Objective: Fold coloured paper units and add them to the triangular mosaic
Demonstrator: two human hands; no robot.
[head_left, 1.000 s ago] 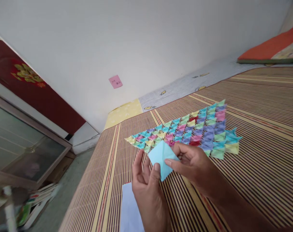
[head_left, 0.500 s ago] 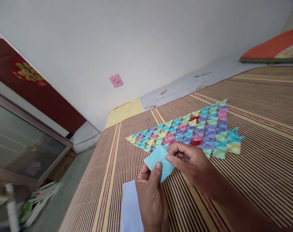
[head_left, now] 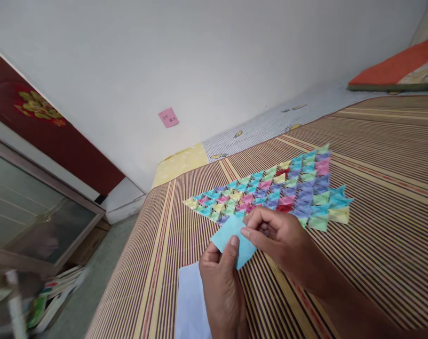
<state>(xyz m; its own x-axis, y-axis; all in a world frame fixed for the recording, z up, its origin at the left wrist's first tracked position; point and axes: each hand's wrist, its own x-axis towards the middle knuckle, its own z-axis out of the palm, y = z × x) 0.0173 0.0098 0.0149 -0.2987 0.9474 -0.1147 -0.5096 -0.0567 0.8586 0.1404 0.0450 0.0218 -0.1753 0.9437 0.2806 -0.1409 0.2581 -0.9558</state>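
Note:
Both my hands pinch a small light-blue folded paper just above the striped bamboo mat. My left hand grips its lower edge with the thumb on top. My right hand holds its right corner with the fingers curled. Just beyond them lies a flat triangular patchwork of many small folded paper pieces in blue, green, pink, purple and yellow. A pale blue sheet of paper lies on the mat under my left hand.
A white wall with a pink sticky note runs behind the mat. An orange cushion lies at the far right. The mat's left edge drops to the floor, where a glass-fronted cabinet and stacked books stand.
My left fingers have closed from spread to a pinch on the blue paper. The paper has flattened and turned slightly between my hands.

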